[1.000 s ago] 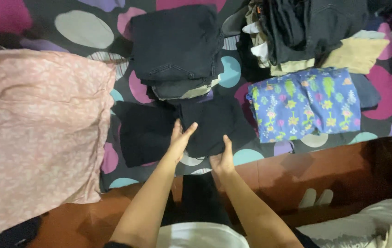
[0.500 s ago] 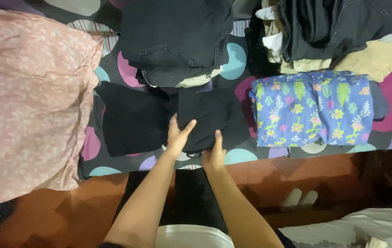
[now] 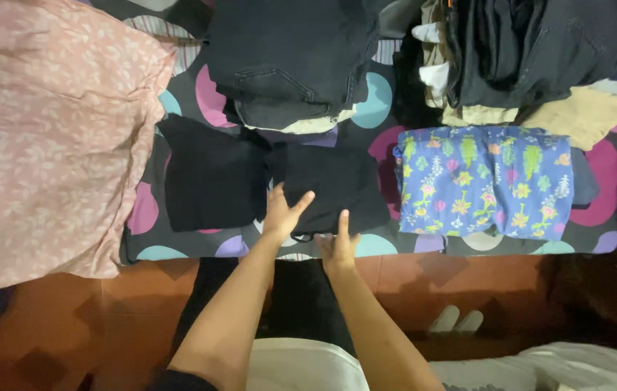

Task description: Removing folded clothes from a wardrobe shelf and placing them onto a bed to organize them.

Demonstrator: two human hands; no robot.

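Garment: folded black cloth garment (image 3: 334,187) at the bed's near edge.
Left hand (image 3: 281,212): flat, fingers spread, on it.
Right hand (image 3: 337,246): flat, open, touching its hem.

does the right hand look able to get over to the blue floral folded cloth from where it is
Probably yes. The right hand rests flat on the near edge of the black folded garment, and the blue floral cloth lies just beside that garment on the spotted sheet, uncovered on top, with nothing between them.
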